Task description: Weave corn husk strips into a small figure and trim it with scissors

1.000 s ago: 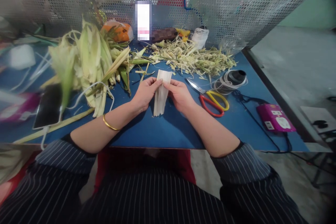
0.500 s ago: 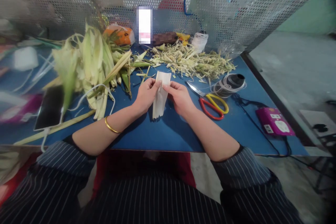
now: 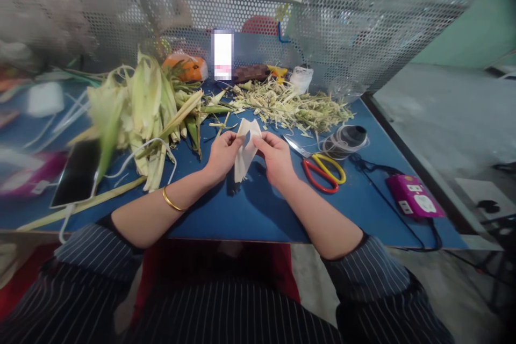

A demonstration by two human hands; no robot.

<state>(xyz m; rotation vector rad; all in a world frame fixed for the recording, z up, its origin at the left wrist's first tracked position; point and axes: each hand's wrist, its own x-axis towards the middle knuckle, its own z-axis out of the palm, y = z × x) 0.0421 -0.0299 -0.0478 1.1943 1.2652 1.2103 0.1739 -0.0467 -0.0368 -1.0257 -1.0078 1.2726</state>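
Observation:
A pale strip of corn husk [image 3: 242, 164] is held up between my two hands over the blue table [image 3: 226, 217]. My left hand [image 3: 223, 153] pinches its left edge between thumb and fingers. On the opposite edge, my right hand [image 3: 274, 156] grips it the same way. A gap shows in the husk's upper middle, between my thumbs. Scissors [image 3: 318, 169] with one red and one yellow handle lie to the right of my right hand. Behind them a spool of thread [image 3: 345, 141] rests on its side. A heap of green and cream husks [image 3: 141, 102] lies to my left.
Shredded husk scraps [image 3: 294, 105] are piled at the back, before a perforated metal screen [image 3: 258, 8]. A phone [image 3: 76, 172] with a white cable is at left. A purple power socket block [image 3: 415, 196] with black cords sits near the right edge.
The husk strip was nearly flat with my thumbs together on it; now my thumbs are apart and a gap shows between them. The camera view has shifted slightly.

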